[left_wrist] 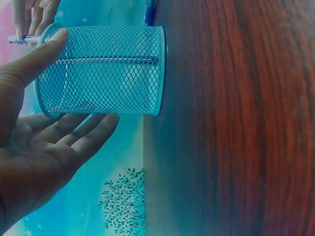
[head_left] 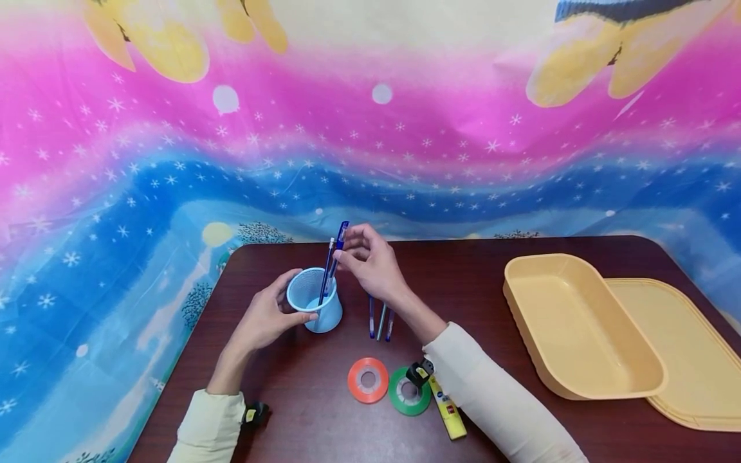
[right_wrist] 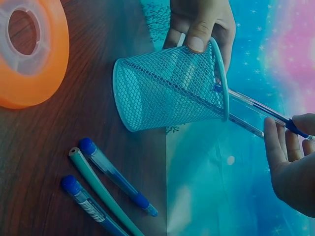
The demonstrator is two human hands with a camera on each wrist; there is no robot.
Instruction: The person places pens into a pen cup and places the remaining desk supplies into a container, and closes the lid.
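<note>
A light-blue mesh pen cup (head_left: 327, 319) stands on the dark wooden table. My left hand (head_left: 262, 319) grips it near the top, thumb over the near rim and fingers round the far side. With thumb and fingertips my right hand (head_left: 375, 265) pinches a blue pen (head_left: 343, 233) by its upper part; the lower end dips inside the cup's mouth. Beside that pen a dark pencil (head_left: 325, 275) leans in the cup, seen through the mesh (left_wrist: 108, 60) in the left wrist view. Two more blue pens (right_wrist: 115, 174) and a green pencil (right_wrist: 98, 187) lie on the table.
Nearer me lie an orange tape roll (head_left: 354, 381), a green tape roll (head_left: 399, 404) and a yellow box (head_left: 450, 415), partly under my right forearm. On the right, a beige tray (head_left: 585, 315) overlaps its flat lid (head_left: 700, 366). A printed cloth (head_left: 405, 161) hangs behind the table.
</note>
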